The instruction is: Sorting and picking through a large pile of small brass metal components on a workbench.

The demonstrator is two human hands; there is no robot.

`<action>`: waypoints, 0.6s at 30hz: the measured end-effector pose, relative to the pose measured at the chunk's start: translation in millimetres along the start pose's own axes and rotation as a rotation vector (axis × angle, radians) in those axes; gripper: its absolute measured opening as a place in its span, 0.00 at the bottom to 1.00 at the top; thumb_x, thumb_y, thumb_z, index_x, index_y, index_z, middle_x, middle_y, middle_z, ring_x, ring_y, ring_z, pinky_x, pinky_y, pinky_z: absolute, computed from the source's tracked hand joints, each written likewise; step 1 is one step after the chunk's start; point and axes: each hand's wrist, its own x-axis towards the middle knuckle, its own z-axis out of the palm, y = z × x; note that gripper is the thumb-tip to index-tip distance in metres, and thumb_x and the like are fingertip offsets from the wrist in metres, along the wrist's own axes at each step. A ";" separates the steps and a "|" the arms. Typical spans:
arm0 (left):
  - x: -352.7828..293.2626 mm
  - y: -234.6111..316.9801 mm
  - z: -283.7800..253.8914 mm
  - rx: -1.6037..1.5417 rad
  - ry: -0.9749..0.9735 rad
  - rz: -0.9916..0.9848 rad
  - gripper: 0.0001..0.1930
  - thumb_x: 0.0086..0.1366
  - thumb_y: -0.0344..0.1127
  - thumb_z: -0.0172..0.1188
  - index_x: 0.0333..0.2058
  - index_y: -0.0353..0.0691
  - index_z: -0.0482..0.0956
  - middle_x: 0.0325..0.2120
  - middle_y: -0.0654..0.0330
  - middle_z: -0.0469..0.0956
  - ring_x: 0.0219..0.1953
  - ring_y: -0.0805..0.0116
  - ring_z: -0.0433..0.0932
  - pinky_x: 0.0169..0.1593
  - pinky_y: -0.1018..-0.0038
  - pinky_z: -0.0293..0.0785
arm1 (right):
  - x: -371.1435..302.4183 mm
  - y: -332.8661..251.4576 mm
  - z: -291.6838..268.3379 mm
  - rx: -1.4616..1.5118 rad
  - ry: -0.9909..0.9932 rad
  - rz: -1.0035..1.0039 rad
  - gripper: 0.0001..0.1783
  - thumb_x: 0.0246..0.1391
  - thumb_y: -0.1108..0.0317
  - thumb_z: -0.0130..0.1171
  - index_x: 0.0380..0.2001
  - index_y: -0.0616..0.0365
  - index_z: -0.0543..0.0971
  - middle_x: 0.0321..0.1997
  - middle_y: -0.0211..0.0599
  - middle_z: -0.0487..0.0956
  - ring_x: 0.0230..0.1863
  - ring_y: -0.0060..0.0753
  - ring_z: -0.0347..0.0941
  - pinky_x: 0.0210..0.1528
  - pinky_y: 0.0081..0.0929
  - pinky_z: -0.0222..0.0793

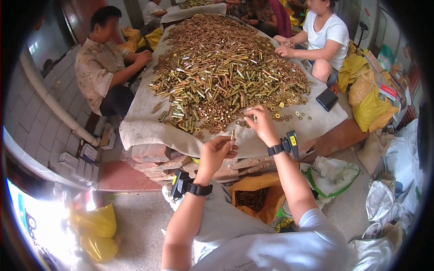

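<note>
At the left of the room, a co-worker in a patterned shirt [96, 67] sits beside a cloth-covered table [142, 128]. A large heap of brassy metal sleeves [217, 77] covers most of it, with small copper-coloured rings [214, 117] gathered at the near edge.

Just in front of that edge is the wearer's left hand [214, 152], its fingers closed around one slim metal piece [233, 135]. The piece stands roughly upright between thumb and fingertips, its upper end poking out above them. It looks light, stiff and hard to break, though its smooth, rounded side could slip; a pinch around the middle of the shaft seems the surest hold.

To the right and a little farther in, the right hand [262, 121] hangs over the near edge of the parts, thumb and forefinger close together, well apart from the upright piece. I can't tell whether they grip anything.

Farther right lie loose flat washers [297, 113], then a dark, flat rectangular object [326, 99].
</note>
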 end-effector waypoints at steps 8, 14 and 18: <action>-1.8 0.2 -1.7 -0.006 0.013 0.016 0.11 0.64 0.29 0.52 0.41 0.26 0.72 0.29 0.54 0.79 0.29 0.72 0.80 0.34 0.80 0.78 | 15.8 1.2 9.4 -0.149 -0.163 0.008 0.09 0.39 0.64 0.66 0.27 0.53 0.80 0.32 0.33 0.73 0.41 0.41 0.67 0.44 0.36 0.62; -1.6 2.9 -5.4 -0.008 0.036 0.025 0.11 0.64 0.29 0.52 0.41 0.26 0.72 0.29 0.54 0.80 0.29 0.72 0.79 0.33 0.80 0.78 | 15.7 -2.2 8.1 -0.110 -0.188 0.023 0.08 0.40 0.64 0.65 0.26 0.53 0.80 0.32 0.32 0.74 0.41 0.39 0.67 0.45 0.36 0.62; -0.6 1.4 -6.8 -0.014 0.039 0.034 0.11 0.64 0.29 0.53 0.41 0.26 0.73 0.29 0.54 0.80 0.29 0.72 0.79 0.33 0.80 0.78 | 14.5 -3.4 11.3 0.063 -0.285 0.089 0.08 0.42 0.63 0.64 0.27 0.53 0.80 0.34 0.34 0.74 0.44 0.40 0.67 0.49 0.37 0.59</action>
